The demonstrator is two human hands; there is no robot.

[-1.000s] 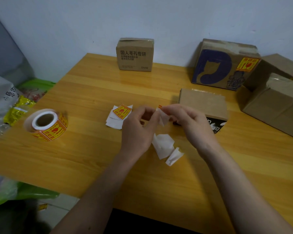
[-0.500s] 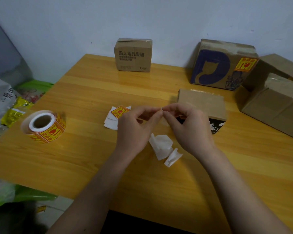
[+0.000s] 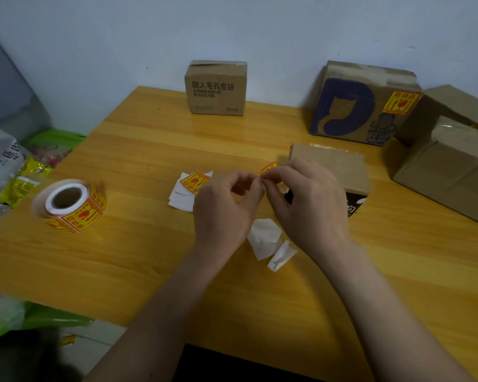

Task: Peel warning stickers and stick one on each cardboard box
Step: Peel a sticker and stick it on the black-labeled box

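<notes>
Scrap backing bits lie on the table just under your hands. Both hands pinch one warning sticker: left hand and right hand meet fingertip to fingertip, orange corner showing above them. Peel slow, low angle, keep the glue side off your fingers, then press it flat on the plain box just behind. Spare sticker on backing sits left of your hands, roll further left; print too small to read. Far: small box reads "国人毛孔专研", "RNW". Cat box already stickered.
</notes>
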